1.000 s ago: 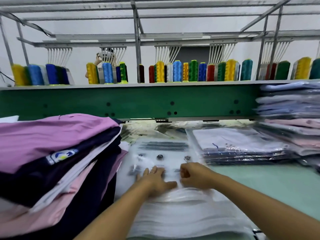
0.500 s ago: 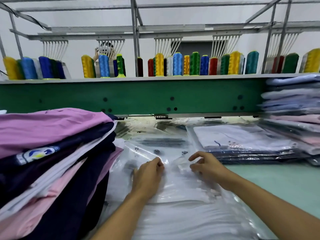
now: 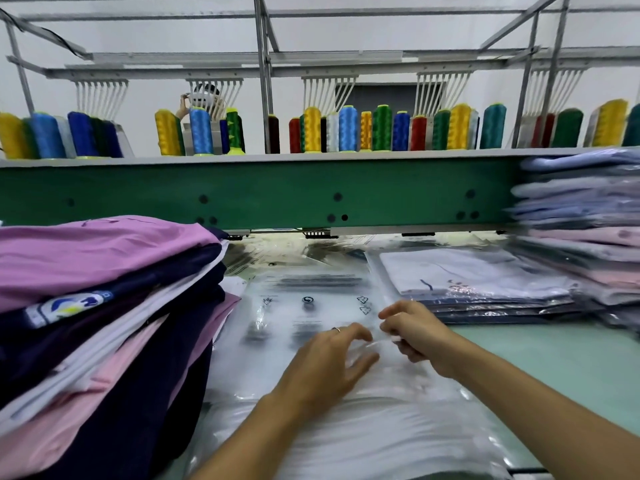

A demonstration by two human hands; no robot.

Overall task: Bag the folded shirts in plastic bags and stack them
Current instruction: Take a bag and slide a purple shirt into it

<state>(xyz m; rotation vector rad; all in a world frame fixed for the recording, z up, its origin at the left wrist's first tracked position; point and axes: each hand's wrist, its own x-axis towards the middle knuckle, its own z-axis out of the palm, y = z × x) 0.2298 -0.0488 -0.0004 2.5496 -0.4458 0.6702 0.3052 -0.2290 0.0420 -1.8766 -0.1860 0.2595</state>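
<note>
At the left a pile of unbagged folded shirts (image 3: 104, 306), purple, navy and pink, sits on the desk (image 3: 554, 358). Beside it lies the plastic bag (image 3: 311, 299) with a white shirt (image 3: 346, 427) inside; its flap, lifted and creased half a second ago, now lies flat with its printed symbols showing. The left hand (image 3: 332, 362), which gripped the flap's edge then, now rests palm down on the plastic, its fingers released and spread. The right hand (image 3: 412, 330), just beside it, has its fingers curled and pinches the bag's edge as before. To the right lies a low stack of bagged shirts (image 3: 485, 289).
</note>
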